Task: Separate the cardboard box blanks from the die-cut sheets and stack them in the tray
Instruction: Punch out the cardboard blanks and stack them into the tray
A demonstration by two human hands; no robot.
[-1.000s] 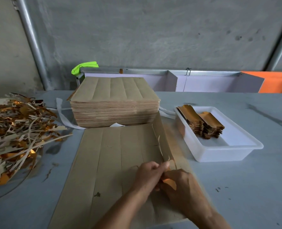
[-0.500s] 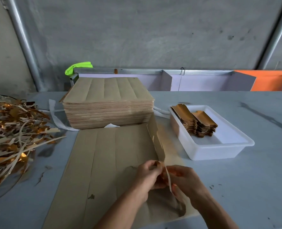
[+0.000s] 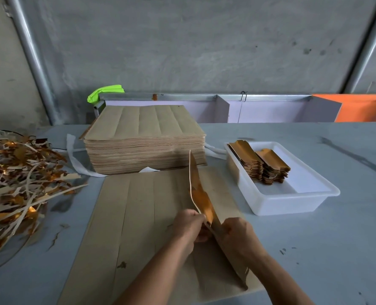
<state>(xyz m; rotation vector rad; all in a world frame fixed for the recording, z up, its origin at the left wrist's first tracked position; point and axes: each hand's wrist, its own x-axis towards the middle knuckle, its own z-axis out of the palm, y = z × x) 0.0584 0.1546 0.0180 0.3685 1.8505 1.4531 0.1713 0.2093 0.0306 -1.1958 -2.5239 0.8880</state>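
Note:
A brown die-cut sheet (image 3: 138,216) lies flat on the table in front of me, scored into long strips. Its rightmost strip, a box blank (image 3: 201,199) with a shiny orange underside, stands tilted up on edge. My left hand (image 3: 190,225) pinches the thin waste edge at the blank's near end. My right hand (image 3: 235,236) grips the blank itself just to the right. A thick stack of die-cut sheets (image 3: 143,139) sits behind. The white tray (image 3: 292,201) at the right holds two piles of separated blanks (image 3: 259,164).
A heap of torn waste strips (image 3: 17,183) covers the table's left side. White strapping (image 3: 72,155) lies beside the stack. A lilac and metal frame (image 3: 226,106) with a green cloth (image 3: 104,92) runs along the table's far edge.
The rightmost blank has been lifted from nearly flat to standing on edge, torn further from the sheet. Both hands stayed together at its near end.

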